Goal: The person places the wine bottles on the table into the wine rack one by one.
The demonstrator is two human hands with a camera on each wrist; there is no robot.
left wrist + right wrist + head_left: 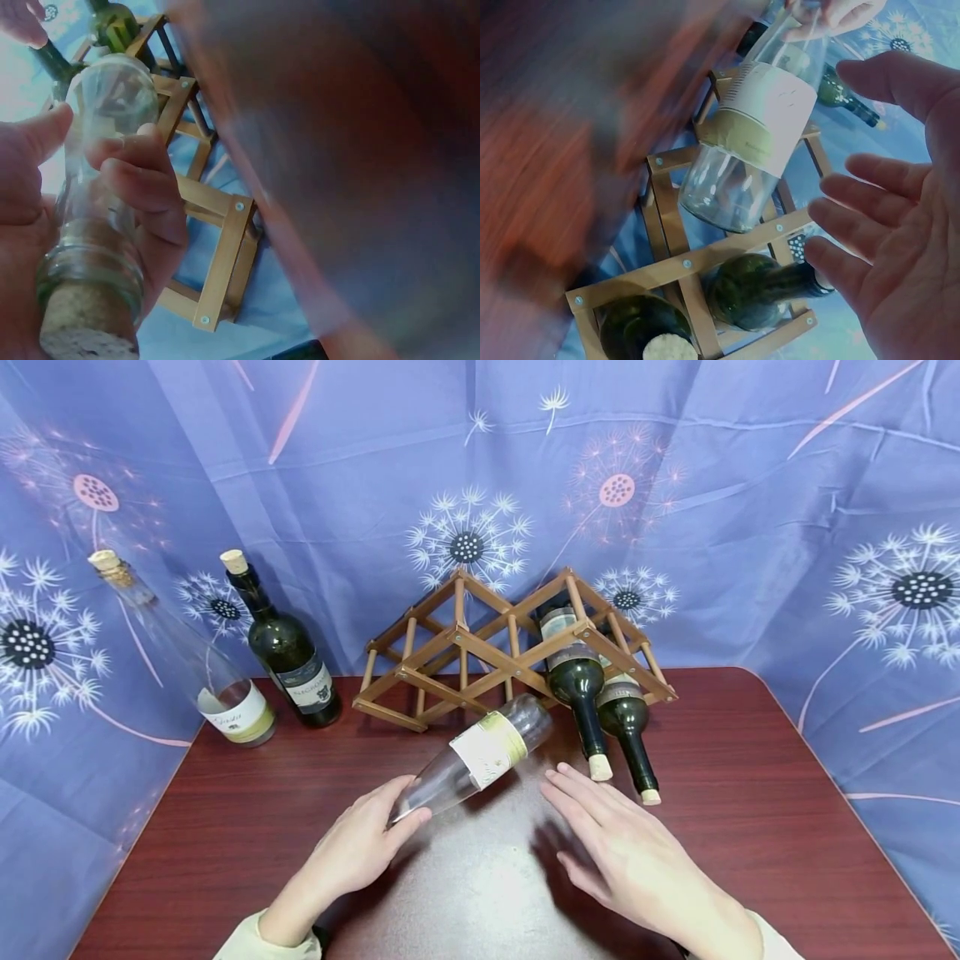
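Note:
My left hand (362, 841) grips a clear glass wine bottle (491, 748) round its neck. The bottle is tilted, its base pointing up and right towards the wooden wine rack (487, 653). A cork (88, 322) closes its mouth in the left wrist view, and a white and yellow label (761, 124) faces the right wrist camera. My right hand (626, 839) hovers over the table with its fingers extended, apart from the bottle. Two dark green bottles (587, 693) (627, 718) lie in the rack's right side, corked necks towards me.
At the left of the reddish-brown table (750, 793) stand a clear corked bottle (238, 714) and a dark green corked bottle (292, 664). A blue cloth with dandelion prints (345, 510) hangs behind and beside the table.

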